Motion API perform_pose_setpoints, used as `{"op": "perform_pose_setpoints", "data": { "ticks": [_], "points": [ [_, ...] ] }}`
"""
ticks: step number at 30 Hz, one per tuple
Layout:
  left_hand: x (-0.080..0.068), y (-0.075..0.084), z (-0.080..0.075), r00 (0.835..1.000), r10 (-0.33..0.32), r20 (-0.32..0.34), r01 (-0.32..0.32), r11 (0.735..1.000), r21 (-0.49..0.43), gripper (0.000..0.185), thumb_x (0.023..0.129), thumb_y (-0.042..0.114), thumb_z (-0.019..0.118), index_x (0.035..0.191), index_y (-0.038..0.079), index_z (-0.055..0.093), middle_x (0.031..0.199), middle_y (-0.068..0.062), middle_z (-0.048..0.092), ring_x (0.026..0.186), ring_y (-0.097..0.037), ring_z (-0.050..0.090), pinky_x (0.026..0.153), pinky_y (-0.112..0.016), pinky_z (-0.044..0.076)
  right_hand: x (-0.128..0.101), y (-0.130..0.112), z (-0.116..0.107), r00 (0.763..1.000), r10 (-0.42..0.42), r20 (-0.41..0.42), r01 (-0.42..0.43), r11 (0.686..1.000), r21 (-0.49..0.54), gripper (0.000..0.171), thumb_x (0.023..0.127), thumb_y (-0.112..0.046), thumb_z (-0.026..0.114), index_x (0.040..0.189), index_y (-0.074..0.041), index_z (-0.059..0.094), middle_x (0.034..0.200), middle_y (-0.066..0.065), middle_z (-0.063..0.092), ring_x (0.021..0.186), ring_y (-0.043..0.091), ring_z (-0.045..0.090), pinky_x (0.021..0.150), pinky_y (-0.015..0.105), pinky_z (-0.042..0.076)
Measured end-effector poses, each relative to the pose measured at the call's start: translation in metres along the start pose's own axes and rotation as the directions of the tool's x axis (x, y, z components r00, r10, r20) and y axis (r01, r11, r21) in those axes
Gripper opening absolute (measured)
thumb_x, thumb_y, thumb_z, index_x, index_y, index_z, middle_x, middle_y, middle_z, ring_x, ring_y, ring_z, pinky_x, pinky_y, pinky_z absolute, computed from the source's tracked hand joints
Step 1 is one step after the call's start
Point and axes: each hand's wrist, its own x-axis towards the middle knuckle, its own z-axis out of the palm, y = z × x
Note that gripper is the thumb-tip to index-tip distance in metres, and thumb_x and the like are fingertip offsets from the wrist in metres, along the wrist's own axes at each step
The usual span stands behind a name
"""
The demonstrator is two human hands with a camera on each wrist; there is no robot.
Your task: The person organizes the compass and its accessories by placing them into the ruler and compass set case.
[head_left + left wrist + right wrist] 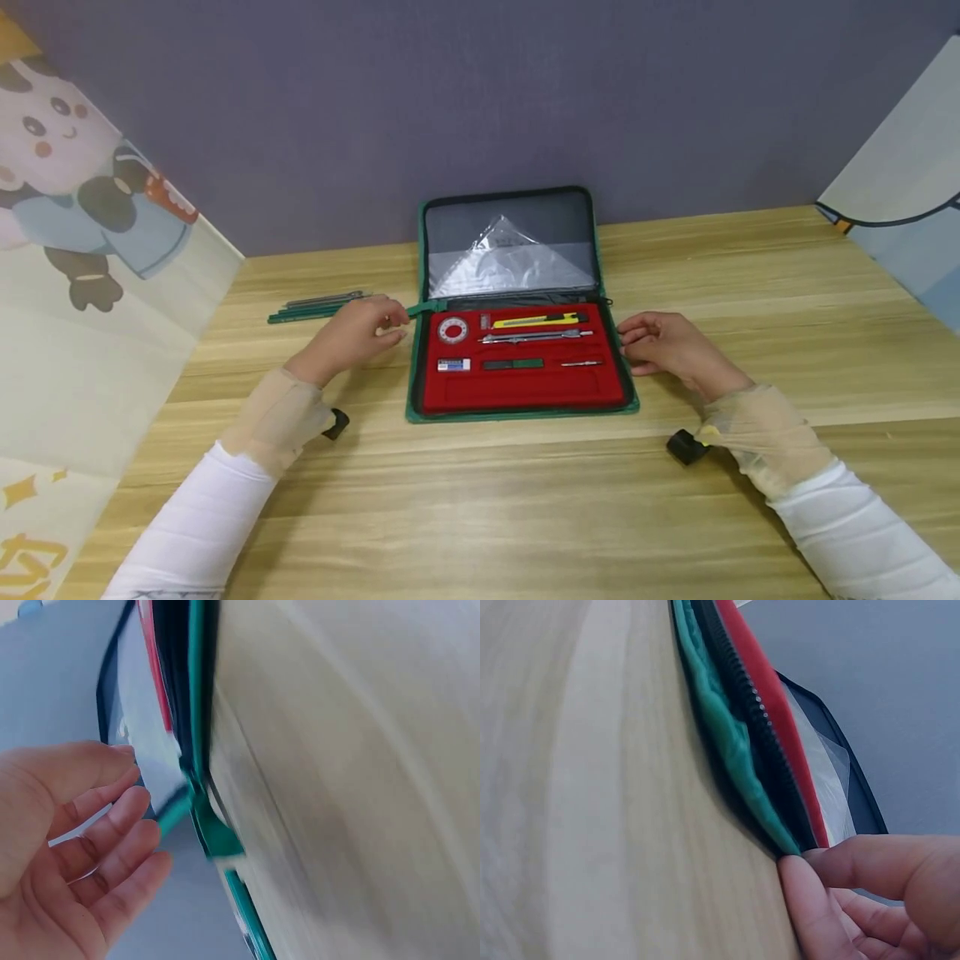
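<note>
A green zippered case (525, 402) lies unfolded on the table, its lid leaning back with a clear plastic sleeve (517, 258) inside. Its red insert (517, 387) holds a white ring-shaped protractor (452, 331), a yellow utility knife (540, 320), a silver compass (536, 337), an eraser (453, 365) and smaller pieces. My right hand (660, 350) pinches the case's right edge between thumb and finger, beside the black zipper (754, 697). My left hand (356, 333) hovers by the left edge with loosely bent, empty fingers, near a green strap (217, 832).
Several dark green pencils (300, 313) and a slim metal tool (322, 299) lie on the wooden table (480, 517) at the left, partly behind my left hand. A grey panel (510, 100) rises behind the case. Printed side panels (90, 200) border the table.
</note>
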Motion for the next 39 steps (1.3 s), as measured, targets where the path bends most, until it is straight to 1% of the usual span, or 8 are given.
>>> {"op": "perform_pose_setpoints", "data": {
  "ticks": [5, 11, 14, 20, 23, 26, 33, 39],
  "points": [
    [-0.007, -0.020, -0.008, 0.999, -0.036, -0.001, 0.036, 0.998, 0.049, 0.014, 0.087, 0.007, 0.064, 0.100, 0.001, 0.066, 0.097, -0.012, 0.066, 0.084, -0.026, 0.062, 0.075, -0.042, 0.051, 0.001, 0.001, 0.001, 1.000, 0.000, -0.002, 0.000, 1.000, -0.005, 0.045, 0.087, 0.004, 0.052, 0.129, 0.015, 0.040, 0.107, 0.017, 0.051, 0.080, 0.004, 0.059, 0.068, 0.027, 0.056],
    [-0.011, -0.043, -0.020, 0.996, -0.092, 0.012, 0.090, 0.991, 0.098, 0.021, 0.088, 0.003, 0.063, 0.108, -0.002, 0.065, 0.105, -0.018, 0.065, 0.093, -0.031, 0.062, 0.079, -0.046, 0.050, 0.000, 0.000, 0.002, 1.000, 0.013, 0.004, -0.013, 1.000, -0.005, 0.046, 0.088, 0.002, 0.053, 0.130, 0.014, 0.040, 0.108, 0.017, 0.051, 0.081, 0.004, 0.059, 0.068, 0.026, 0.056],
    [-0.009, -0.059, -0.028, 0.992, -0.122, 0.013, 0.120, 0.987, 0.109, 0.021, 0.088, -0.001, 0.060, 0.108, -0.005, 0.064, 0.105, -0.021, 0.064, 0.093, -0.033, 0.062, 0.080, -0.047, 0.050, 0.001, 0.001, 0.002, 1.000, 0.007, 0.012, -0.007, 1.000, -0.003, 0.046, 0.088, 0.003, 0.053, 0.131, 0.014, 0.039, 0.108, 0.017, 0.050, 0.081, 0.005, 0.059, 0.069, 0.026, 0.056],
    [0.002, -0.087, -0.038, 0.990, -0.137, -0.007, 0.137, 0.977, 0.166, 0.019, 0.087, -0.005, 0.056, 0.104, -0.005, 0.064, 0.094, -0.021, 0.064, 0.085, -0.034, 0.060, 0.074, -0.047, 0.050, 0.000, 0.001, 0.000, 1.000, 0.007, -0.009, -0.008, 1.000, -0.018, 0.044, 0.087, 0.003, 0.053, 0.129, 0.014, 0.041, 0.106, 0.016, 0.051, 0.079, 0.004, 0.059, 0.068, 0.027, 0.056],
    [0.007, -0.095, -0.041, 0.991, -0.137, -0.002, 0.135, 0.968, 0.212, 0.019, 0.085, -0.007, 0.058, 0.103, -0.006, 0.064, 0.093, -0.022, 0.065, 0.085, -0.035, 0.061, 0.076, -0.047, 0.050, -0.001, 0.001, 0.000, 1.000, 0.000, -0.006, 0.000, 1.000, -0.017, 0.044, 0.087, 0.003, 0.053, 0.129, 0.014, 0.041, 0.106, 0.016, 0.051, 0.080, 0.004, 0.059, 0.068, 0.027, 0.056],
    [0.009, -0.099, -0.042, 0.991, -0.132, 0.028, 0.122, 0.964, 0.237, 0.017, 0.084, -0.007, 0.060, 0.101, -0.006, 0.065, 0.094, -0.023, 0.066, 0.087, -0.036, 0.062, 0.078, -0.047, 0.050, -0.001, 0.001, 0.001, 1.000, -0.008, 0.006, 0.008, 1.000, 0.000, 0.045, 0.088, 0.003, 0.053, 0.129, 0.015, 0.040, 0.105, 0.016, 0.051, 0.080, 0.003, 0.059, 0.068, 0.027, 0.057],
    [0.013, -0.107, -0.042, 0.984, -0.113, 0.140, 0.081, 0.973, 0.216, 0.020, 0.084, -0.009, 0.056, 0.101, -0.006, 0.065, 0.097, -0.021, 0.066, 0.094, -0.038, 0.061, 0.084, -0.048, 0.049, -0.001, 0.001, 0.000, 1.000, 0.010, 0.002, -0.010, 1.000, -0.007, 0.044, 0.088, 0.003, 0.053, 0.129, 0.015, 0.040, 0.103, 0.014, 0.052, 0.079, 0.003, 0.059, 0.068, 0.027, 0.057],
    [0.018, -0.113, -0.042, 0.977, -0.112, 0.183, 0.072, 0.975, 0.210, 0.015, 0.081, -0.005, 0.065, 0.095, -0.002, 0.066, 0.093, -0.018, 0.066, 0.090, -0.036, 0.061, 0.083, -0.049, 0.049, 0.001, 0.003, -0.001, 1.000, 0.010, -0.005, -0.010, 1.000, -0.009, 0.045, 0.087, 0.003, 0.053, 0.128, 0.015, 0.041, 0.101, 0.013, 0.053, 0.079, 0.003, 0.060, 0.069, 0.028, 0.057]
  ]
}}
